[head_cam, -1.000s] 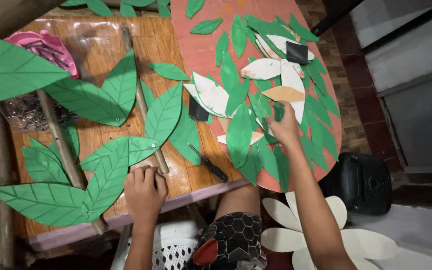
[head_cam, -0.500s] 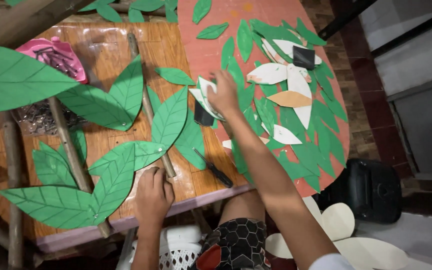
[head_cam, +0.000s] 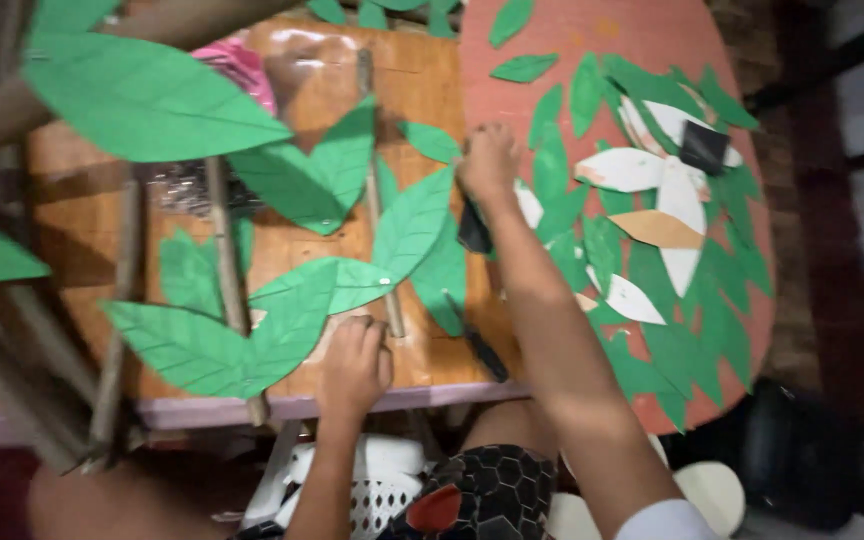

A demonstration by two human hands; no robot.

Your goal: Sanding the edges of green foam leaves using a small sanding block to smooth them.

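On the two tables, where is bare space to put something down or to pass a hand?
Bare patches: the pink table's top, above the green paper leaves; the wooden table between the upright stick and the pink table's edge. Crowded: the leaf pile with white petals beside the right hand, and the big leaf branches by the left hand.

White short sleeve, black hexagon-patterned shorts
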